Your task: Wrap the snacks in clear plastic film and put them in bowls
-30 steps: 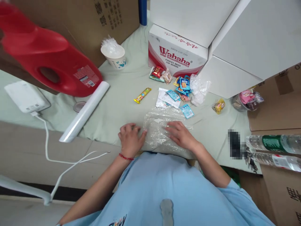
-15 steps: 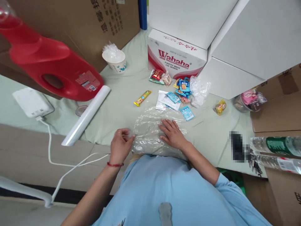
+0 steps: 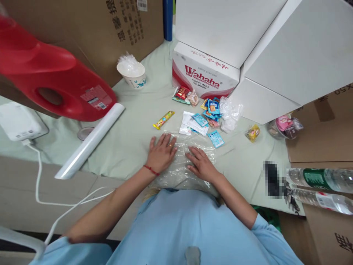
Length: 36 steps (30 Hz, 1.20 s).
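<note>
A clear plastic bag [image 3: 182, 162] lies spread on the green cloth in front of my body, wrinkled and shiny. On its left part my left hand [image 3: 162, 152] rests palm down with fingers stretched out. My right hand [image 3: 202, 163] lies flat on its right part, fingers apart. Just beyond the hands are a yellow snack stick [image 3: 163, 120], white packets [image 3: 186, 123] and a blue sachet [image 3: 216, 139]. Behind these sit more small blue snack packs [image 3: 213, 106] and a red snack packet [image 3: 182, 94] next to crumpled clear plastic [image 3: 230, 113].
At left stand a red detergent jug [image 3: 55, 81], a white roll [image 3: 91, 141], a white power bank [image 3: 22, 121] with cable, and a paper cup [image 3: 135, 77]. A Wahaha carton [image 3: 204, 73] closes the back. At right lie a yellow-wrapped snack [image 3: 253, 133] and water bottles [image 3: 317, 179].
My left hand has moved from the bag's left edge onto its surface and flattened, fingers now stretched forward. My right hand stays on the bag. The view has shifted slightly.
</note>
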Each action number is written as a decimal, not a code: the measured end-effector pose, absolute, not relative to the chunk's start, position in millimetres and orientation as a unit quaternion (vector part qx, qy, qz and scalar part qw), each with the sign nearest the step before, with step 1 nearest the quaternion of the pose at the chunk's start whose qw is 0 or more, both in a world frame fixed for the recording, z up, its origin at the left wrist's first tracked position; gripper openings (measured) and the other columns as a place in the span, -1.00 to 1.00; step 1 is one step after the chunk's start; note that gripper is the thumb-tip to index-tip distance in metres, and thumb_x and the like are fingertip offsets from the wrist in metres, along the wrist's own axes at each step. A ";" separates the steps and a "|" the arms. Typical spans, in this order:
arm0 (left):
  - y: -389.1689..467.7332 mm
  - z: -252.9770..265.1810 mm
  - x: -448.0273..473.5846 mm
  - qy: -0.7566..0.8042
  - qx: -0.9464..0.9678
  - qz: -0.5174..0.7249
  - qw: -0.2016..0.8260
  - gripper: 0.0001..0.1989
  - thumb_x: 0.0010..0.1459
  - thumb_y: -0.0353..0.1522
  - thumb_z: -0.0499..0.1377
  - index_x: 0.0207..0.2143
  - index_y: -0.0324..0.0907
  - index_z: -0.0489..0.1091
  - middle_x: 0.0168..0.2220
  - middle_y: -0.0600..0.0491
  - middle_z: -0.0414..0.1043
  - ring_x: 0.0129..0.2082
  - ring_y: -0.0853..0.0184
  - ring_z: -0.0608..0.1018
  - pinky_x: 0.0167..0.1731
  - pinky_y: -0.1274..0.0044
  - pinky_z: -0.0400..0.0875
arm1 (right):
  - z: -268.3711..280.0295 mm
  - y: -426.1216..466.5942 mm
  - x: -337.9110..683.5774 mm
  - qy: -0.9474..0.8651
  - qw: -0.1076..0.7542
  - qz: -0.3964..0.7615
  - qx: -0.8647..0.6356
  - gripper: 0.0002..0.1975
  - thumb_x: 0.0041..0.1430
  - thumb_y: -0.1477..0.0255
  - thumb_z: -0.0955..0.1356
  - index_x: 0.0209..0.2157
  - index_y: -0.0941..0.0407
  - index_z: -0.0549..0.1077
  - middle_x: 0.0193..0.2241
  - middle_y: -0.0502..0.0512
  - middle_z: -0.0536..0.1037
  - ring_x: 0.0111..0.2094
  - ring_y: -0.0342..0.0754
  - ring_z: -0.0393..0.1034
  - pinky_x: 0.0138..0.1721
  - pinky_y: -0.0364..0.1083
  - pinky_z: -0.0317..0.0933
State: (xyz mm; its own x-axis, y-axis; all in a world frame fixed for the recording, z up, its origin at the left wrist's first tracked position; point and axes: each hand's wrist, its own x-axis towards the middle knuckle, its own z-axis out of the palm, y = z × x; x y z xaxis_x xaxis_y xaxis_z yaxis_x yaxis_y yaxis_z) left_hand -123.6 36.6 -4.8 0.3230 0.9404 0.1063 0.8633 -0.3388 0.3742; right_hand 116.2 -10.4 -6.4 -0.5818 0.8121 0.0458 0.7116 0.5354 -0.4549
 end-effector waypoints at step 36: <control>38.5 -18.3 -142.3 0.565 0.809 0.118 0.111 -0.45 0.45 -0.13 -0.10 0.41 0.02 0.19 0.48 -0.04 0.05 0.48 0.08 0.12 0.43 -0.03 -0.26 | 56.8 287.5 44.6 -0.801 0.064 0.001 -0.595 -0.61 0.30 0.49 0.26 0.14 0.21 0.39 -0.07 0.34 0.58 -0.10 0.19 0.45 -0.04 0.10 0.27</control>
State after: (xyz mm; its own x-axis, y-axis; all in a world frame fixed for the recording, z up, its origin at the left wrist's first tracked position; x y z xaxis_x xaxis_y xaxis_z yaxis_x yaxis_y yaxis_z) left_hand -142.3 38.5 -18.3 0.3339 0.9403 0.0660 0.8880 -0.3373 0.3127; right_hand 44.6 287.5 56.8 -0.2846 0.9531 0.1027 0.9530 0.2930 -0.0775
